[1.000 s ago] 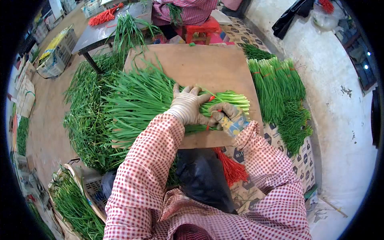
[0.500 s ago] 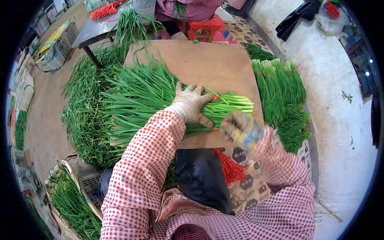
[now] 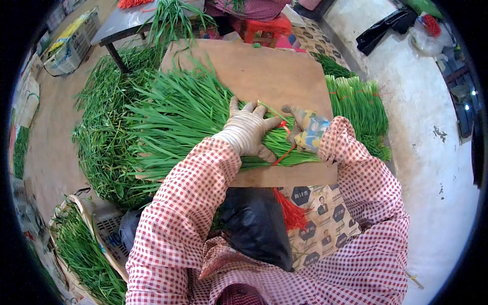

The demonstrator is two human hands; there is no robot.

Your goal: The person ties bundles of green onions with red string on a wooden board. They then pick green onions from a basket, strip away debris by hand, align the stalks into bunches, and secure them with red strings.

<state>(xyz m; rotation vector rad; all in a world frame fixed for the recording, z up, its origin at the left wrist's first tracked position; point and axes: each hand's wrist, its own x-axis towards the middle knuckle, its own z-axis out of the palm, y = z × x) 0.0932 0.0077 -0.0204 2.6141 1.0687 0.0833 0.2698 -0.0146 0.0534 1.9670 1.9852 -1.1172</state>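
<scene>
Greens (image 3: 180, 109) under fingers (image 3: 273, 122) of left hand (image 3: 245, 131)

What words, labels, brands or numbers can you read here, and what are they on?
No text can be read with certainty.
Patterned paper below the board: pale characters inside dark hexagons, too small and blurred to read.
Crate at upper left: too blurred to tell whether it has any print.
Wall: dark marks, no readable writing.

Gloved hands (image 3: 246, 133) (image 3: 305, 128) — two. Surfaces (image 3: 274, 63) (image 3: 124, 25) — two. Red string bundles (image 3: 134, 3) (image 3: 292, 213) (image 3: 432, 25): three. Red stool (image 3: 264, 26): one. Yellow-topped crate (image 3: 77, 50), upper left: one.
</scene>
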